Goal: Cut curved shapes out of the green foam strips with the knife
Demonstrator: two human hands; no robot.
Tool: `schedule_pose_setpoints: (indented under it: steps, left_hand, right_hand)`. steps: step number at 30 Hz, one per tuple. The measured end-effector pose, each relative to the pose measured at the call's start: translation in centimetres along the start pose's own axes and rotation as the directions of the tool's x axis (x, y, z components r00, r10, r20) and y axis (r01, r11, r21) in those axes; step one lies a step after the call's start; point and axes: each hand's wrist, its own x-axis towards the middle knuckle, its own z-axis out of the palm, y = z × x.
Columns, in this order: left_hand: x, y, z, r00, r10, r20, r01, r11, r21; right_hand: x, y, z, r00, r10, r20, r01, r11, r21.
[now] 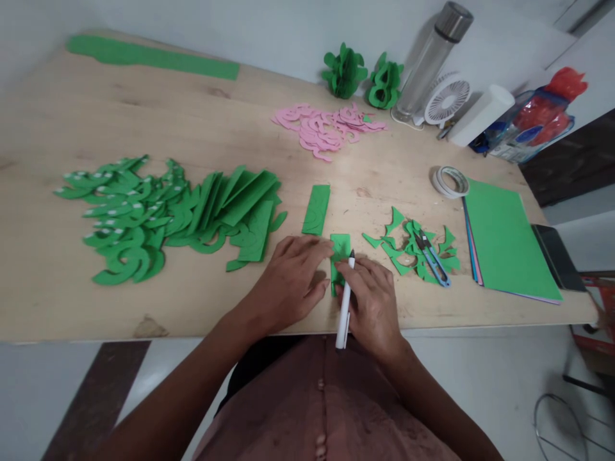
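A small green foam strip (341, 243) lies upright on the table between my two hands. My left hand (294, 276) rests flat at its left side, fingers spread, fingertips touching its edge. My right hand (372, 298) holds a white pen (344, 314), its dark tip pointing away from me and its clip end towards me. The right fingertips also rest on the green strip. Just beyond my left fingers lies another green foam strip (317, 208) with a faint curved outline. To the right, blue thread snips (435, 259) lie on green scraps (396, 256).
On the left lie cut green curved pieces (129, 256) and folded green sheets (240, 198). Pink cutouts (321, 131) lie farther back. On the right are tape rolls (451, 182), stacked foam sheets (504, 237) and a phone (557, 259). A bottle (432, 64) and fan (446, 99) stand behind.
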Motion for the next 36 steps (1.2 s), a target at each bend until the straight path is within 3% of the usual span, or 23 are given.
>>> schedule_pose_setpoints:
  steps: [13,36]
  left_hand:
    - [0.45,-0.22,0.36,0.998,-0.002,-0.063,0.004,1.000,0.024]
    - [0.10,-0.25,0.03,1.000,0.029,0.005,-0.029,0.999,0.030]
  right_hand:
    - [0.03,0.29,-0.04,1.000,-0.012,0.004,0.012,1.000,0.009]
    - [0.10,0.32,-0.13,1.000,-0.022,0.008,0.021,0.999,0.030]
